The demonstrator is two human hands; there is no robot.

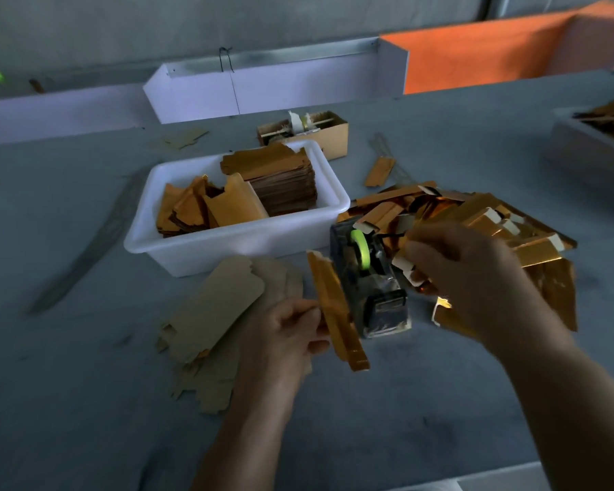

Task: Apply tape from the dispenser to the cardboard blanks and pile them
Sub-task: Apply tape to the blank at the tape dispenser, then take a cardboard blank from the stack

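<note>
Left hand (291, 331) pinches a folded, glossy gold cardboard blank (335, 313), a long narrow strip held tilted just left of the tape dispenser (369, 281). Right hand (465, 274) hovers with fingers curled over the heap of shiny gold folded blanks (482, 221); whether it holds anything I cannot tell. That dark, blocky dispenser carries a lime-green roll (361, 248). Flat matte brown blanks (217, 313) lie fanned on the grey table (86, 384), before a smooth white plastic tub (234, 242) of stacked blanks.
</note>
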